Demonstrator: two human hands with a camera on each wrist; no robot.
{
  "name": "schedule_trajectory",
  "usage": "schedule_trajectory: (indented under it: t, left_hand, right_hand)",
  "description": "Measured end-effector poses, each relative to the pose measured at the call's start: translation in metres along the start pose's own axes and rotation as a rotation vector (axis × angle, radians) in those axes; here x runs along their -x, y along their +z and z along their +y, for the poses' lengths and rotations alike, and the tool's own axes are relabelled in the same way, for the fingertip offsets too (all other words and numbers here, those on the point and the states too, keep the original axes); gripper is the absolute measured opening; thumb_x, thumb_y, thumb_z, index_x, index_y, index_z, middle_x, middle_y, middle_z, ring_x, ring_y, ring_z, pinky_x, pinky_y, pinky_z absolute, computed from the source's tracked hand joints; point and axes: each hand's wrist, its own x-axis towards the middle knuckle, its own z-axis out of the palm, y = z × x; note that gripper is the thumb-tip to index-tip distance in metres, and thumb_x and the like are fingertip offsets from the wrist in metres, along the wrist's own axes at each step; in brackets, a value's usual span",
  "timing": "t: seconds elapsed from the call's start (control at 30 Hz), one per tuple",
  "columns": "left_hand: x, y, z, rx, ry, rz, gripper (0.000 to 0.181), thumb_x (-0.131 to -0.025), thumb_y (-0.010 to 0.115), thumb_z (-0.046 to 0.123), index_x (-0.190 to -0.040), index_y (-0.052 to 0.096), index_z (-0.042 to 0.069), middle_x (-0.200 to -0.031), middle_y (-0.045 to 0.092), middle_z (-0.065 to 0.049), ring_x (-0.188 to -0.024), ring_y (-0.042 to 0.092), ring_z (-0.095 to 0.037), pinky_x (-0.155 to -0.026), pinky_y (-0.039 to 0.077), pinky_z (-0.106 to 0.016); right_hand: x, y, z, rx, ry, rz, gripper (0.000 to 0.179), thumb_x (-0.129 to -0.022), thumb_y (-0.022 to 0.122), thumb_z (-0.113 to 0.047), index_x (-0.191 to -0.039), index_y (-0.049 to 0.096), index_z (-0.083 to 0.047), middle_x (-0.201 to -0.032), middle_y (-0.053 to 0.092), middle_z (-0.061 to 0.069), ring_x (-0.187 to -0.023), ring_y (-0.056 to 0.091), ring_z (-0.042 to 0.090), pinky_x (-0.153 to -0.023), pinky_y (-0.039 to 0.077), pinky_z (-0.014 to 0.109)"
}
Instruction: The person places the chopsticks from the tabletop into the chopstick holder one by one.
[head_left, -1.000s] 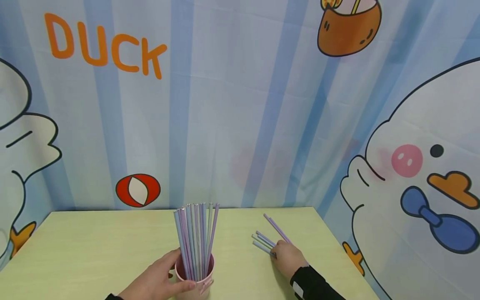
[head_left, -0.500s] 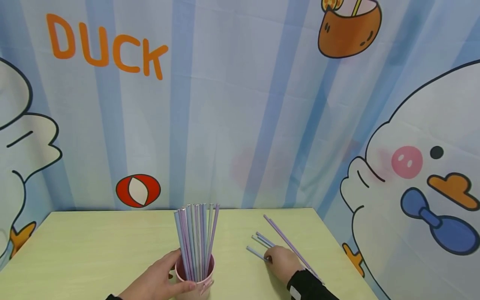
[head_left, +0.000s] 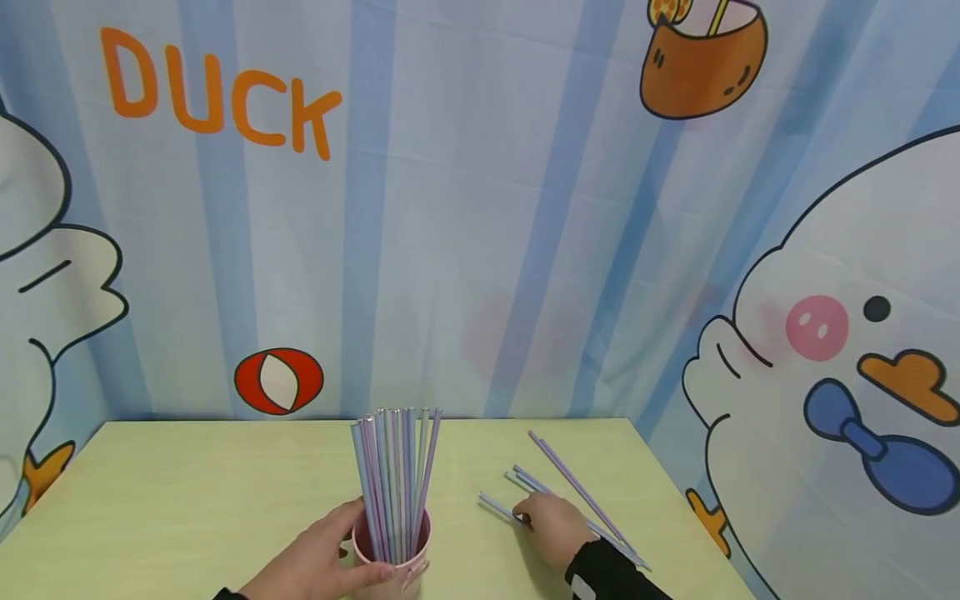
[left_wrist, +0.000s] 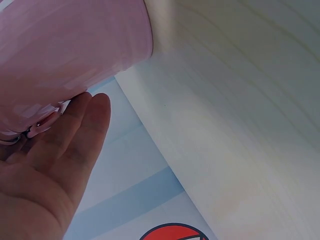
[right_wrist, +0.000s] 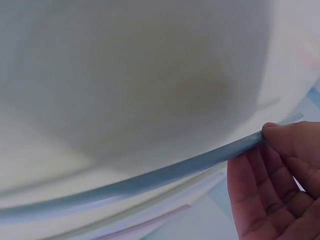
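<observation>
A pink cup [head_left: 386,583] stands at the front of the table, packed with upright blue and purple straws [head_left: 395,483]. My left hand [head_left: 318,554] holds the cup from its left side, thumb in front; the left wrist view shows fingers [left_wrist: 75,135] against the pink wall. To the right, my right hand [head_left: 555,532] pinches a pale blue straw [right_wrist: 165,175] between thumb and fingers, low over the table. Its far end [head_left: 491,502] pokes out left of the hand. Beside and partly under this hand lie more loose straws [head_left: 528,477].
Two purple straws [head_left: 577,483] lie slanted on the pale yellow table [head_left: 225,492], right of the right hand. Behind the table hangs a blue striped curtain [head_left: 450,208] with duck pictures, close to the back edge.
My right hand has moved left and slightly nearer, drawing the pale blue straw away from the other loose straws, more of which now show. The left hand and cup have stayed put.
</observation>
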Motion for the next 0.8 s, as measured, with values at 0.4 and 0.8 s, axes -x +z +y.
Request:
schedule_trajectory:
  t: [0.4,0.8]
  left_hand:
    - [-0.001,0.000,0.001,-0.011,-0.005,-0.001,0.082,-0.070,0.066,0.056,-0.138,0.031,0.027,-0.127,0.043,-0.002,-0.104,0.046,-0.022,-0.083,0.043,-0.048]
    - [-0.001,0.001,0.000,0.000,-0.013,-0.003,0.084,-0.070,0.066,0.057,-0.139,0.030,0.027,-0.128,0.044,-0.003,-0.104,0.046,-0.022,-0.083,0.043,-0.049]
  right_hand:
    - [-0.016,-0.036,-0.016,-0.322,0.001,0.043,0.020,-0.082,0.063,-0.014,-0.102,0.063,-0.015,-0.084,0.054,-0.009,-0.071,0.050,0.003,-0.061,0.043,0.023]
    - [-0.033,-0.070,-0.040,-0.674,0.040,0.201,0.023,-0.086,0.060,-0.019,-0.108,0.055,-0.014,-0.089,0.055,-0.001,-0.079,0.057,0.012,-0.064,0.048,0.029]
